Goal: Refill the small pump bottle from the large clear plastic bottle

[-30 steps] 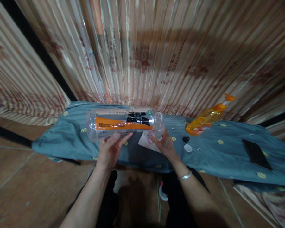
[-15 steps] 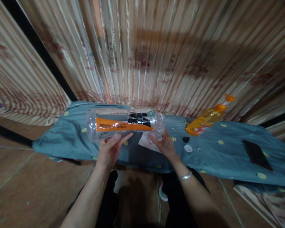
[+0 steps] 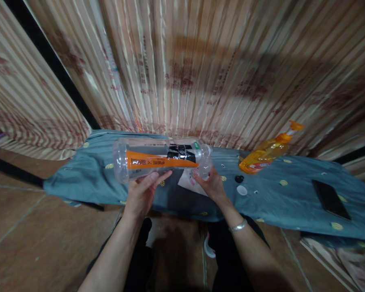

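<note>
A large clear plastic bottle point(image 3: 162, 159) with an orange and black label lies sideways above the cloth-covered bench, its neck to the right. My left hand point(image 3: 141, 192) grips it from below near the base end, the thumb and a finger showing along its lower side. Around the shoulder and neck, my right hand point(image 3: 211, 182) holds the other end, its thumb on the near side; the far fingers are partly hidden or seen through the plastic. The bottle looks empty. Behind and below it, a white paper piece point(image 3: 190, 183) with a pink print rests on the cloth.
On the blue-green cloth point(image 3: 280, 207) stands a tilted-looking orange pump bottle point(image 3: 261, 156). Near it lie a small black item point(image 3: 239, 179) and a white disc point(image 3: 241, 190). A dark phone point(image 3: 331, 198) lies at the right. A striped curtain point(image 3: 185, 73) hangs behind.
The bottle has turned slightly about its length, so more of the orange label's lettering faces me. Both hands keep their hold in nearly the same place.
</note>
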`<action>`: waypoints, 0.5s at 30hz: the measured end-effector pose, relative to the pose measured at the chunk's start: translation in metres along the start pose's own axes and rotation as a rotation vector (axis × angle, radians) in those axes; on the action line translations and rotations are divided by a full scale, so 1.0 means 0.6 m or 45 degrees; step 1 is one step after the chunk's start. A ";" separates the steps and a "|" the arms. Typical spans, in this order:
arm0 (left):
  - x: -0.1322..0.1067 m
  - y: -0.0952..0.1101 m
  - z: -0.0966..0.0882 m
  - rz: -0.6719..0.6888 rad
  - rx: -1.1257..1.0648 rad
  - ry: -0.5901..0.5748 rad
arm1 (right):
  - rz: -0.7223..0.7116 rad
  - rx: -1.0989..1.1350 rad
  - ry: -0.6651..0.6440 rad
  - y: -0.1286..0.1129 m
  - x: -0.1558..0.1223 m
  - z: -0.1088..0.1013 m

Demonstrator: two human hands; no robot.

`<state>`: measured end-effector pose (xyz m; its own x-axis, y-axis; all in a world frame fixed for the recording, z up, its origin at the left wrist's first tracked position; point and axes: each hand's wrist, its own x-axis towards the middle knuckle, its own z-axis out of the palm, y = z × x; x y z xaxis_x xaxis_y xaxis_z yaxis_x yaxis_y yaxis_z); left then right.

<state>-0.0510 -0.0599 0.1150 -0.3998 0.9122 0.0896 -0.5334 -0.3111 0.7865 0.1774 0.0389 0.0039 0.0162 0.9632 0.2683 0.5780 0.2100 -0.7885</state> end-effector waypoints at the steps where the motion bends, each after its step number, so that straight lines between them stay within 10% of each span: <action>1: 0.000 0.000 -0.001 -0.007 0.004 0.000 | 0.009 -0.004 0.002 -0.001 0.000 0.000; 15: -0.002 0.001 0.003 -0.026 0.067 -0.031 | 0.033 -0.014 0.021 -0.003 -0.002 -0.001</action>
<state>-0.0494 -0.0608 0.1167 -0.3704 0.9247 0.0877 -0.5010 -0.2784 0.8194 0.1766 0.0371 0.0055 0.0448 0.9654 0.2571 0.5861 0.1830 -0.7893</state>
